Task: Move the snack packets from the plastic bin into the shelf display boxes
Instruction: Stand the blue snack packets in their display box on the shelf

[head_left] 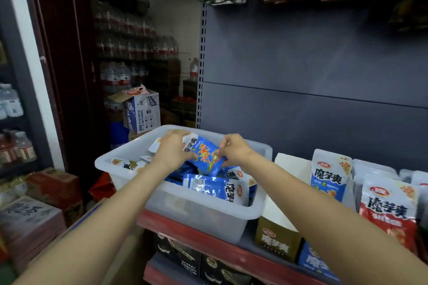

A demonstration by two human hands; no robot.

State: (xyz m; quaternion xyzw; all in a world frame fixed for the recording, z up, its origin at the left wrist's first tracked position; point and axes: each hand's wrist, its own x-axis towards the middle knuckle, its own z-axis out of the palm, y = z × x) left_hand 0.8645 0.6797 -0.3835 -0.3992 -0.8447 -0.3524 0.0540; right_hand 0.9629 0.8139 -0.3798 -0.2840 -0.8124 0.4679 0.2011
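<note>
My left hand [172,150] grips blue snack packet [203,154] by left edge, over plastic bin [201,215]. Packet looks light, floppy, glossy film, likely slippery: pinch sealed edges. My right hand [232,149] pinches right edge. Display boxes [276,236] right, near.

One plastic bin [203,215] holds several blue packets, their number unclear; two hands, left [172,152] and right [234,150], share one packet [205,156]. Two packets, blue [330,174] and red [389,210], stand in shelf boxes.
</note>
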